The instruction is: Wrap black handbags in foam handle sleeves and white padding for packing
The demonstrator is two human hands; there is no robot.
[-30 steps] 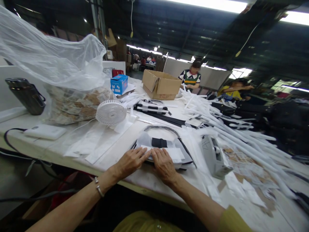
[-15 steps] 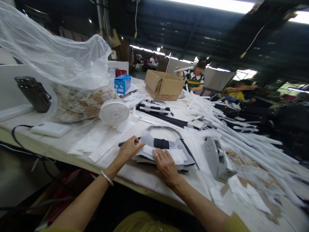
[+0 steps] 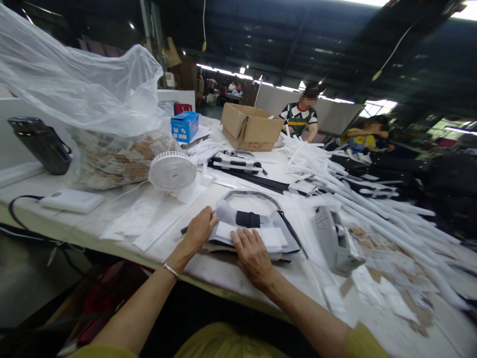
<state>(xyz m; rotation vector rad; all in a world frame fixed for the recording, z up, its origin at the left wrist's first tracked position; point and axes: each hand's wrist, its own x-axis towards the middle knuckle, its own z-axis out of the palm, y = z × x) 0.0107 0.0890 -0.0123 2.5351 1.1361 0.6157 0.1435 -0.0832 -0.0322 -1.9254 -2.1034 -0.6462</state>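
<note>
A grey bag (image 3: 290,233) with a black central tab (image 3: 248,219) lies flat at the table's front edge. Its wrapped handle (image 3: 253,193) arches away from me. Folded white sheet material (image 3: 274,238) covers its near part. My right hand (image 3: 253,253) rests on that sheet, fingers stretched out. At the bag's left corner, my left hand (image 3: 200,229) has its fingers curled closed; what they pinch is hidden. A black strap end (image 3: 184,230) pokes out to the left of this hand.
A white fan (image 3: 172,171) and a plastic bag of packets (image 3: 112,154) stand left. Behind are a blue box (image 3: 185,127) and a cardboard carton (image 3: 251,127). On the right are a grey tape dispenser (image 3: 335,243) and white strips (image 3: 357,194). A co-worker (image 3: 300,117) stands beyond.
My left hand has drawn its thumb in and closed at the bag's corner. My right hand stays on the white sheet. The co-worker beyond has lowered a raised arm and white strip.
</note>
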